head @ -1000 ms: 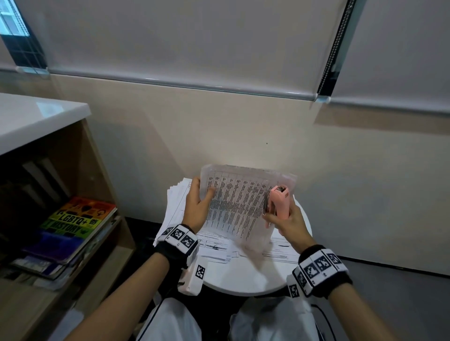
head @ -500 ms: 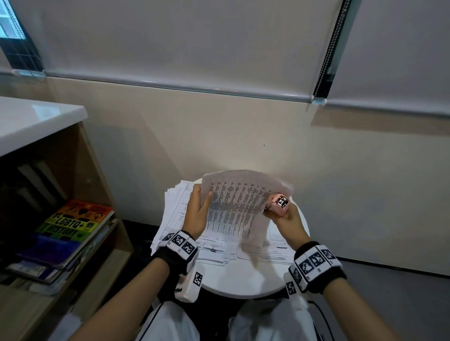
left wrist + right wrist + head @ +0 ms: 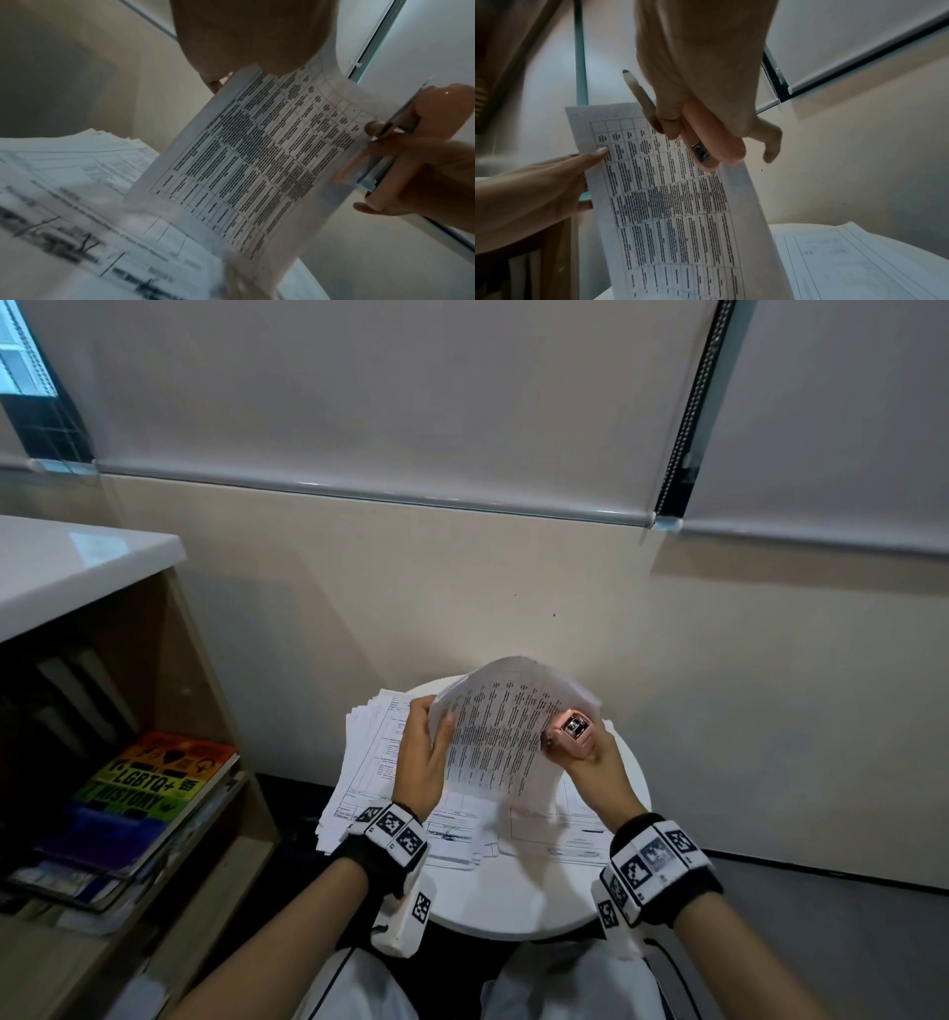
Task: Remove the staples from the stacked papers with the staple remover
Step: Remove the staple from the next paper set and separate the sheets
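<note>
Pink staple remover (image 3: 572, 737) sits clenched in the right hand (image 3: 590, 762), at 3 o'clock of the printed sheets (image 3: 503, 737); left hand (image 3: 421, 762) pinches their 9 o'clock edge above the round surface (image 3: 513, 906).

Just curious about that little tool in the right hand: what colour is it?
The staple remover is pink, with metal parts; the head view shows it best.

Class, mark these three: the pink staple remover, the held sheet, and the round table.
pink staple remover (image 3: 574, 734), head view, its upper end.
held sheet (image 3: 495, 737), head view, printed middle.
round table (image 3: 513, 909), head view, bare near rim.
</note>
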